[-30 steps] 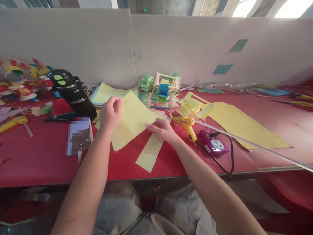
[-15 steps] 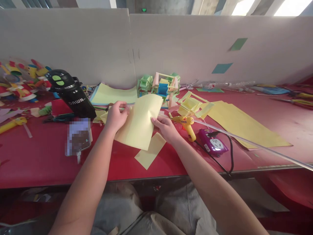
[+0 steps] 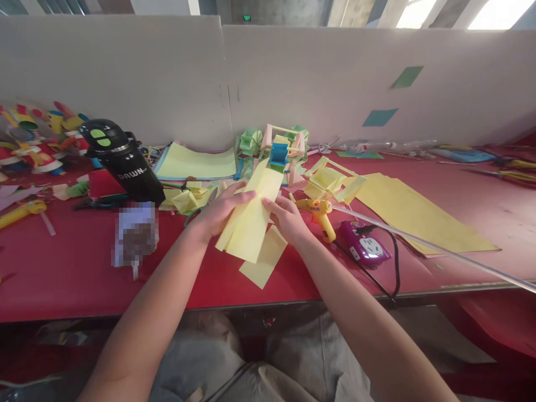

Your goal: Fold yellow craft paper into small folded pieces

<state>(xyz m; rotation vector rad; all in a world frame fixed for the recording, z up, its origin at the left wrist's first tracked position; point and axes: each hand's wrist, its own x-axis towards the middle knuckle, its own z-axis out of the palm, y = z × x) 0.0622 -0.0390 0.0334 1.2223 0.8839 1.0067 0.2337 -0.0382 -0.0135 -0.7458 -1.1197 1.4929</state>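
Bending yellow paper (image 3: 256, 215), left hand (image 3: 224, 207), right hand (image 3: 286, 218) gripping opposite sides

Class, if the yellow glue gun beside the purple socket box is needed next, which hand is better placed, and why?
Probably the right hand: it is close beside the glue gun, while the left hand is across the yellow paper. Both hands hold that paper, so the right would first let go.

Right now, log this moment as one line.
left hand: on folded yellow sheet | right hand: gripping its side | loose strip: below, on table | glue gun: beside right hand
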